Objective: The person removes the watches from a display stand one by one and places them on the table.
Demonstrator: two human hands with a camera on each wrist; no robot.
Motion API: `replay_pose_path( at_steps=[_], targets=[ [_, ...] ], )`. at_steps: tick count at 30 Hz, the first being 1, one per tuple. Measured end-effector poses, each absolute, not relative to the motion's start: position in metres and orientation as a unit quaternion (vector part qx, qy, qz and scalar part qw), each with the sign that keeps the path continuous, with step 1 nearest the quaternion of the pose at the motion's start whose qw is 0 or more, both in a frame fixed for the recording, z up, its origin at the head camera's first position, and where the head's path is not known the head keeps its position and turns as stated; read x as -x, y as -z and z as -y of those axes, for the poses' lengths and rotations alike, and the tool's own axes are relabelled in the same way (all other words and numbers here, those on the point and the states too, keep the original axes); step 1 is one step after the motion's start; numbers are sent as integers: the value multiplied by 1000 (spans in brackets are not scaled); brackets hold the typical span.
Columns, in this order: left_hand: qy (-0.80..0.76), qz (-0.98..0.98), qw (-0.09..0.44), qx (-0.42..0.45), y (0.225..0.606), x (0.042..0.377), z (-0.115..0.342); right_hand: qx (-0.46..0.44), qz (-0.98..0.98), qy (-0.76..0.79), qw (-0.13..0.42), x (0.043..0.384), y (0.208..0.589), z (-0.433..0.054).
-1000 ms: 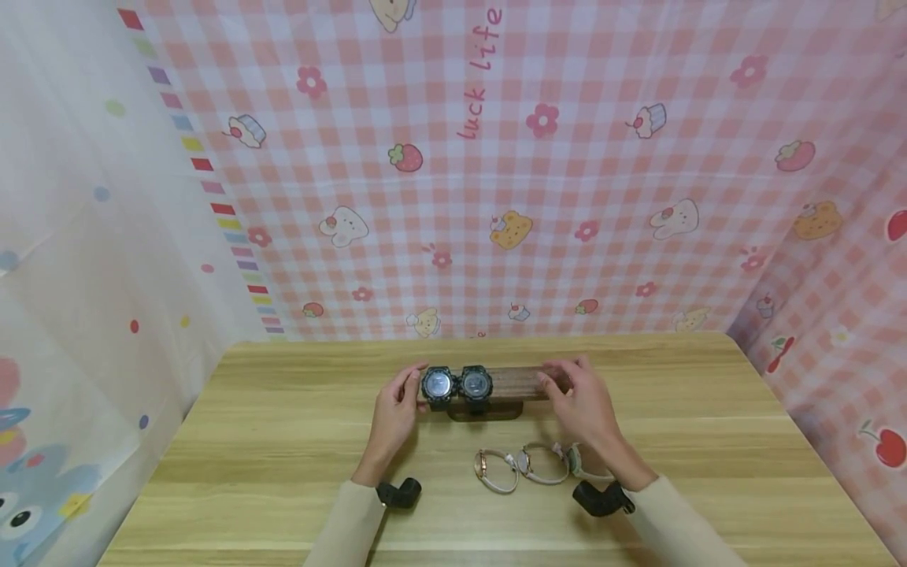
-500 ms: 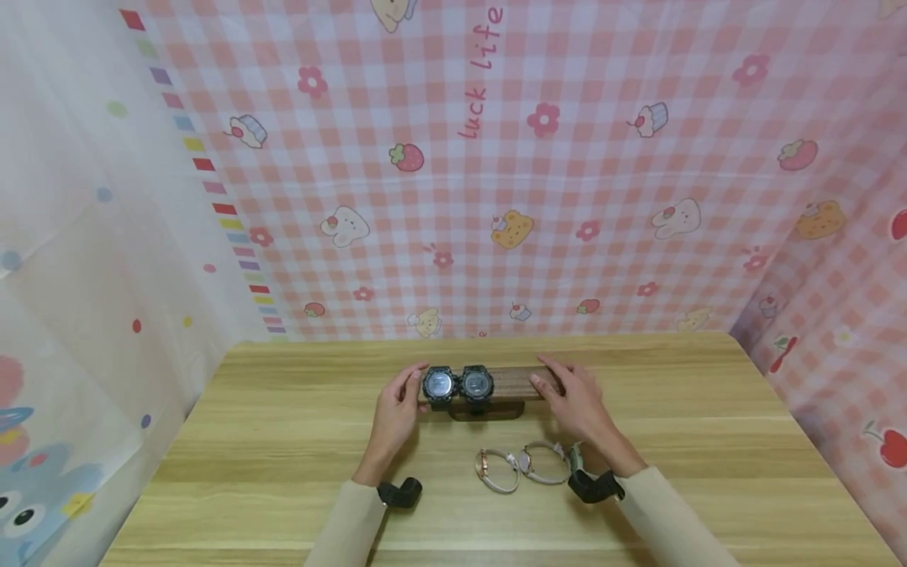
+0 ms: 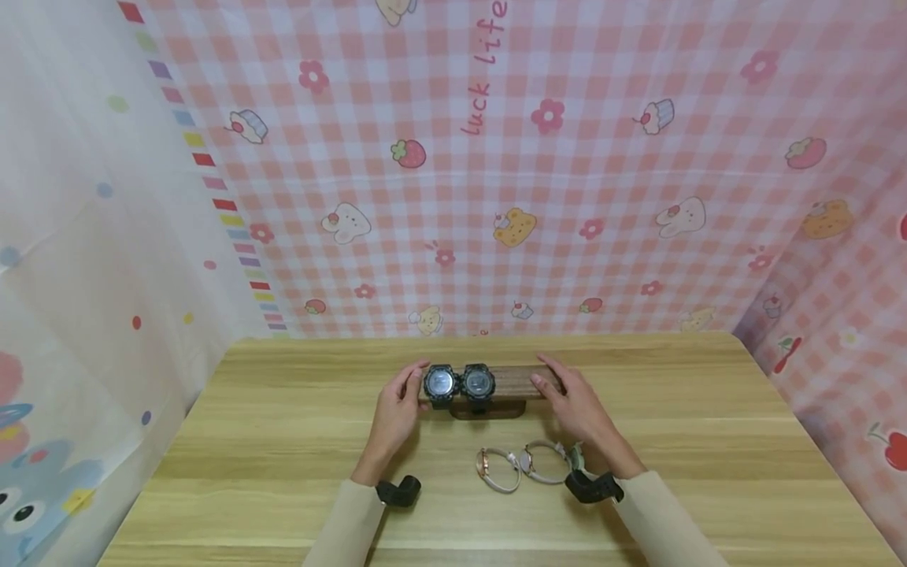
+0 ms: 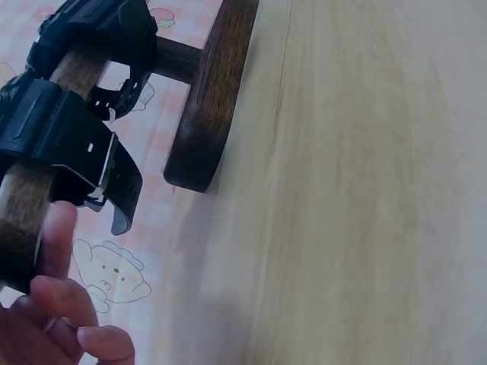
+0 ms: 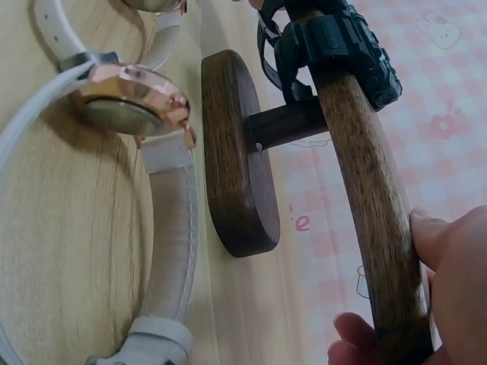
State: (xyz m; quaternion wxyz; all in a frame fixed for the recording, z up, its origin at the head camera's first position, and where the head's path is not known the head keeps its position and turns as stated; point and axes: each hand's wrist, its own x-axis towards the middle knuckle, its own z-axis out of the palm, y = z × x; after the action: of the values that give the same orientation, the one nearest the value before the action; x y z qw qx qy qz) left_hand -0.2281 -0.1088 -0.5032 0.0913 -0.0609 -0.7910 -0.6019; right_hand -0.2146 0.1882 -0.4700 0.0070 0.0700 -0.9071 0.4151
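Note:
A dark wooden watch stand (image 3: 514, 383) is at the back middle of the table, its crossbar raised on a short post above a rounded base (image 5: 228, 160). Two chunky black watches (image 3: 441, 382) are strapped side by side round the bar's left half. My left hand (image 3: 394, 409) grips the bar's left end, its fingertips beneath the wood in the left wrist view. Near the right end, my right hand (image 3: 577, 403) holds the bar between thumb and fingers. The bar between the right hand and the watches is bare.
In front of the stand lie a pale-strapped watch with a rose-gold case (image 3: 483, 463), another pale-strapped watch (image 3: 526, 462) and a greenish watch (image 3: 577, 454), partly hidden by the right wrist camera (image 3: 592, 487). A pink checked cloth (image 3: 453, 197) hangs behind the wooden table (image 3: 283, 441).
My right hand has shifted slightly left along the bar, and its wrist camera now covers more of the greenish watch. The left hand and the stand have stayed put.

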Motion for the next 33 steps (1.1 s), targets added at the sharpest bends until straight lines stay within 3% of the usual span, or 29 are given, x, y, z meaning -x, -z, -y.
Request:
replay_pose_path(
  at_steps=[10,20,26,33],
  targets=[
    [540,835,102,34,494,226,112,-76,899,-432,0,216,467,-187],
    [507,839,187,63,475,219,110,-86,893,-442,2,219,472,-189],
    [467,858,177,123,470,213,105,-90,891,-445,-2,221,472,-191],
    [413,893,133,116,471,210,104,-88,894,-440,-6,220,471,-189]
  ],
)
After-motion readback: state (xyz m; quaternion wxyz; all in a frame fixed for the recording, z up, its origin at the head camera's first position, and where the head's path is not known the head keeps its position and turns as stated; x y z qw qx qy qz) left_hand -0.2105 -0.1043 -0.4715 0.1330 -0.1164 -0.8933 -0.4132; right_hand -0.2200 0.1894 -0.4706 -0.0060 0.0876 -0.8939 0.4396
